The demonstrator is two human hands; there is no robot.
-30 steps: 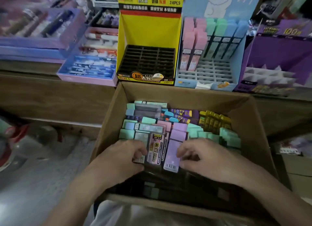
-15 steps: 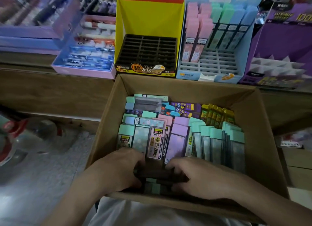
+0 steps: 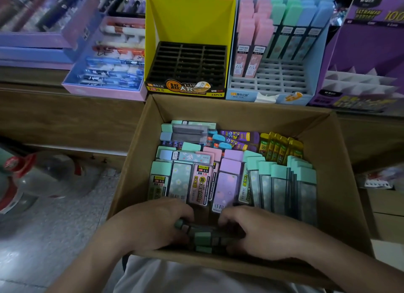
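1. At the near end of the cardboard box [image 3: 137,161], a bundle of green-capped lead cases [image 3: 203,237] lies crosswise.
2. The left hand [image 3: 153,225] curls its fingers over the bundle's left end.
3. The right hand [image 3: 260,233] grasps the right end with bent fingers.
4. The yellow display tray [image 3: 190,30] stands just beyond the box's far wall.

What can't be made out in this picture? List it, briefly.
Head view: whether the left hand and right hand grip the dark, green-capped plastic cases; shadow and curled fingers hide it.
Purple cardboard display box: cut off by the right edge.
Clear red-capped plastic bottle: blurred, at left edge.
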